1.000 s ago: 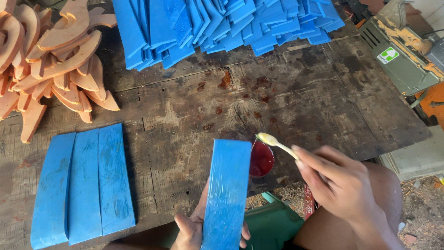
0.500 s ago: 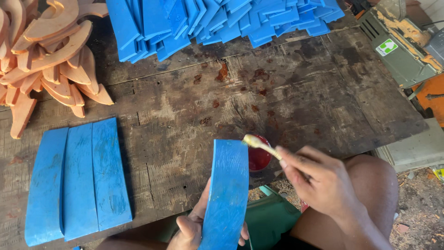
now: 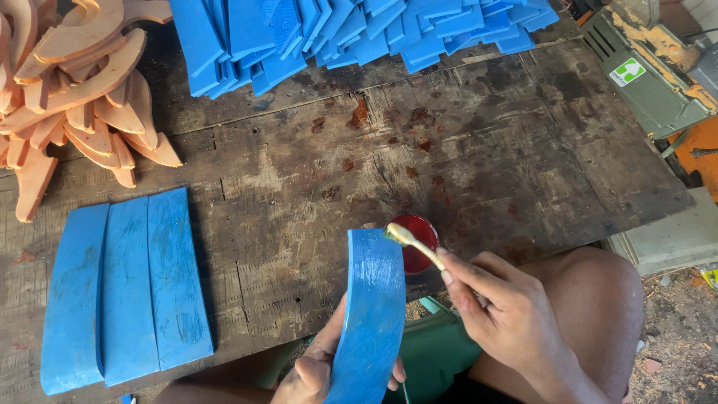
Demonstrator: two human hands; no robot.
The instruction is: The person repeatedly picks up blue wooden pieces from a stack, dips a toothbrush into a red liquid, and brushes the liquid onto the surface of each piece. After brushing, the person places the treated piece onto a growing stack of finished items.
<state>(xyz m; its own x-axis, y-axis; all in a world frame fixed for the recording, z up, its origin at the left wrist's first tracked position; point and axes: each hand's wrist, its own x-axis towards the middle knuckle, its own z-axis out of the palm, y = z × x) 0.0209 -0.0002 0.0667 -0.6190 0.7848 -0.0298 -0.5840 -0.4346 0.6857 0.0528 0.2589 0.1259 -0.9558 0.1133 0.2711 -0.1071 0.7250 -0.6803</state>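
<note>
Blue plank upright in left grip; right grip pinching brush at top edge.

Daylight falls evenly over my worktable, bright but soft, with no hard glare anywhere. The 3 blue boards lying flat at my left look saturated and crisp, grain and brush streaks plain to see. Short, faint shadows sit under the heap of bare wooden pieces and along the pile of blue pieces at the far edge. My right hand is sharp, with no motion blur. The wide lens bends straight lines a little toward the corners. Detail holds across the whole view.
</note>
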